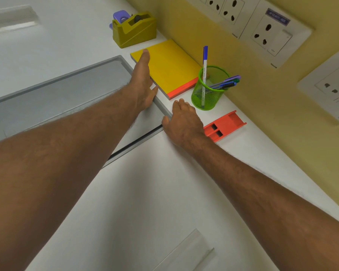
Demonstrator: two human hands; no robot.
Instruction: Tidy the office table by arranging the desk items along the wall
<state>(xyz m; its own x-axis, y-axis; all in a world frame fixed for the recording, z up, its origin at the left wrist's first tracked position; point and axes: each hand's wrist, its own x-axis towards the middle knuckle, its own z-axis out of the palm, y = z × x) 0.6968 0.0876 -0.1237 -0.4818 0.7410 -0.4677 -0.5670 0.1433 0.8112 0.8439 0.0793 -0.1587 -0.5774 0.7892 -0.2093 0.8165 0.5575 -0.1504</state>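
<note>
Left hand (143,83) fingers (145,55) lie straight and pressed together along the near edge of the yellow notepad (170,67), which lies flat by the wall (213,45). Right hand (182,122) fingers (179,103), loosely curled and holding nothing, rest on the white desk (145,202) beside the green pen cup (209,89), with the red holder (226,125) just beside the wrist.

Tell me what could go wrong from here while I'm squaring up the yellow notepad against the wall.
1. The green pen cup stands right by the yellow notepad; if the left hand pushes the pad sideways, it may tip the cup.
2. Pens lean far over the cup's rim and could spill out.
3. The right hand is close to the red holder and might knock it askew.
</note>
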